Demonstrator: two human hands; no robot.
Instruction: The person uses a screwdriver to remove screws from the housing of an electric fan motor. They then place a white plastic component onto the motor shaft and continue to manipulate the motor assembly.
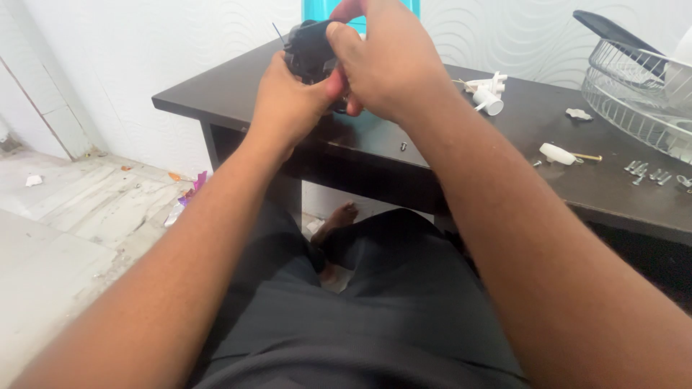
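The small black plastic housing [310, 49] was held up in the air above the near edge of the dark brown wooden table [404, 130], toward that table's left end. A thin dark wire stood up from the housing's upper left. The left hand [288, 108] cupped the housing from below and behind, its fingers curled around the lower part, gripping it. The right hand [386, 61] came over from the right, thumb pressed across the housing's front face and fingers wrapped over its top and far side, so both hands clasped the same part. What lay between the palms could not be seen.

Behind the hands, a teal object [367, 16] stood on the table, mostly hidden. Right of the hands, on the tabletop, lay a cluster of white plastic parts [487, 94]. Farther right lay a small pale scrap [578, 114], then a white oval piece with a thin tan stick [562, 153]. Near the table's right edge sat a row of small silver screws [647, 171]. A white wire fan guard [634, 94] rested at the table's far right corner. One single screw [404, 146] lay close to the near edge, just below the hands.
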